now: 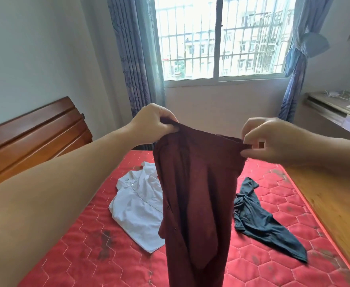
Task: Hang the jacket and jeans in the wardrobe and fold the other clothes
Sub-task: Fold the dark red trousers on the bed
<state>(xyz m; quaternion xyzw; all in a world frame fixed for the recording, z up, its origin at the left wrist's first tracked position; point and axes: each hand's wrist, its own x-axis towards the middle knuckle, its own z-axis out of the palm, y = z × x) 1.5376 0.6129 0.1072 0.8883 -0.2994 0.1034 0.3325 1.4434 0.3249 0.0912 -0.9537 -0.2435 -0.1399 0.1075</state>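
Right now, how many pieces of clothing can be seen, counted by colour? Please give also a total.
Dark red: 1, the dark red shirt, held up over the mattress by the left hand and the right hand
White: 1, the white shirt, lying on the mattress
Black: 1, the black garment, lying on the mattress
Total: 3

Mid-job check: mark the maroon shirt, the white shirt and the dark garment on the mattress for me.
maroon shirt (194,183), head view, on its hanging front panel.
white shirt (136,206), head view, on its crumpled body left of the maroon one.
dark garment (261,222), head view, on its middle, lying right.
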